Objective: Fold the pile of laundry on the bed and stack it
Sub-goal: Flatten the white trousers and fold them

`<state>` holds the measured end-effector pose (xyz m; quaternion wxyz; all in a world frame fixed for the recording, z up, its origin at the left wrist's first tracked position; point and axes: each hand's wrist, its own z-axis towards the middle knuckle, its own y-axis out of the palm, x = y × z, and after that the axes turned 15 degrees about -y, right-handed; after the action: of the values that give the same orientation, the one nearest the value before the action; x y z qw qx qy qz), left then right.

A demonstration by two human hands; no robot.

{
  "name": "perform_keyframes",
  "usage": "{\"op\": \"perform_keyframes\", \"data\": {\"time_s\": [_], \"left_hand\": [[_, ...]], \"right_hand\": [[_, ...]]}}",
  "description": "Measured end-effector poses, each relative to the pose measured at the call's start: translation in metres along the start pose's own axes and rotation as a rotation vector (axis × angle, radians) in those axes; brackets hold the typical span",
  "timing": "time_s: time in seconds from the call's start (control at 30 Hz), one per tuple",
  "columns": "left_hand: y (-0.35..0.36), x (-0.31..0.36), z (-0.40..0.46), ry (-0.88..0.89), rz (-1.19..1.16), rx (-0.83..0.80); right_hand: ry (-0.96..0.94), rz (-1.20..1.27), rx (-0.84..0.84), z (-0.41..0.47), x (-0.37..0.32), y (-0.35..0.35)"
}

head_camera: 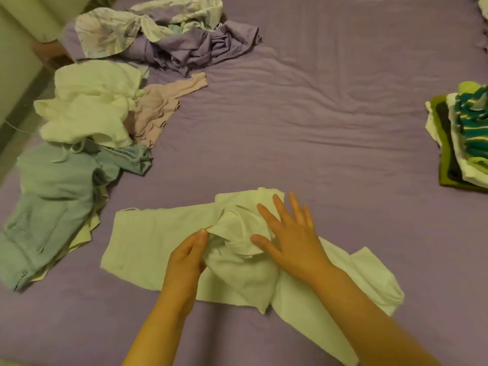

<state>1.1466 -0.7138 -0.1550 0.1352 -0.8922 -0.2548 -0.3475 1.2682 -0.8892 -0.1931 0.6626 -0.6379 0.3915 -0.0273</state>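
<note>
So left hand (188, 256) pinches a fold of the white garment (148, 244) on the bed (317, 128); right hand (287, 233) presses it flat, fingers spread.

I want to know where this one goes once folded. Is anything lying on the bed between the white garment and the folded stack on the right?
Nothing visible: between the white garment and the folded stack lies only bare purple sheet.
</note>
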Motion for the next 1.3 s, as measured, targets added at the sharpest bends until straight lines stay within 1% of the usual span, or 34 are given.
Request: {"op": "perform_keyframes", "data": {"time_s": [0.1,0.2,0.3,0.33,0.37,0.43,0.5,0.6,0.73,0.8,0.87,0.93,1.0,1.07,1.13,1.2,1.23,1.3], "left_hand": [[-0.056,-0.011,0.007,-0.036,-0.033,0.108],[-0.095,-0.025,0.020,-0.051,-0.022,0.212],[-0.107,-0.040,0.034,-0.040,0.182,0.209],[-0.106,-0.046,0.038,-0.030,0.282,0.195],[-0.103,-0.049,0.042,-0.007,0.399,0.191],[-0.091,-0.052,0.047,0.071,0.619,0.202],[-0.073,-0.047,0.049,0.172,0.789,0.199],[-0.033,-0.036,0.052,0.321,0.986,0.122],[0.036,-0.027,0.064,0.436,1.214,-0.014],[0.068,-0.027,0.073,0.469,1.335,-0.053],[0.094,-0.031,0.082,0.520,1.484,-0.080],[0.115,-0.038,0.091,0.569,1.599,-0.105],[0.135,-0.046,0.098,0.603,1.657,-0.135],[0.154,-0.051,0.103,0.638,1.650,-0.160],[0.173,-0.054,0.106,0.676,1.601,-0.177],[0.190,-0.052,0.110,0.710,1.583,-0.209],[0.198,-0.049,0.114,0.725,1.603,-0.228],[0.213,-0.041,0.125,0.749,1.651,-0.225]], "right_hand": [[-0.120,0.034,-0.120,0.034,-0.042,0.040],[-0.146,0.003,-0.263,0.056,-0.073,0.088],[-0.126,-0.097,-0.434,0.059,-0.078,0.124],[-0.132,-0.113,-0.457,0.057,-0.075,0.129],[-0.147,-0.115,-0.451,0.054,-0.071,0.130],[-0.174,-0.098,-0.384,0.044,-0.059,0.123],[-0.144,-0.094,-0.296,0.028,-0.041,0.110],[0.084,-0.059,-0.204,-0.010,-0.003,0.084],[0.372,-0.121,-0.210,-0.066,0.053,0.060],[0.451,-0.190,-0.257,-0.088,0.073,0.055],[0.469,-0.224,-0.289,-0.103,0.085,0.056],[0.510,-0.236,-0.216,-0.107,0.098,0.056],[0.486,-0.190,-0.128,-0.106,0.104,0.050],[0.347,-0.287,-0.092,-0.112,0.113,0.046],[0.294,-0.308,-0.071,-0.121,0.118,0.037],[0.223,-0.358,-0.098,-0.123,0.127,0.022],[0.190,-0.391,-0.143,-0.122,0.133,0.013],[0.180,-0.349,-0.249,-0.107,0.155,-0.007]]}}
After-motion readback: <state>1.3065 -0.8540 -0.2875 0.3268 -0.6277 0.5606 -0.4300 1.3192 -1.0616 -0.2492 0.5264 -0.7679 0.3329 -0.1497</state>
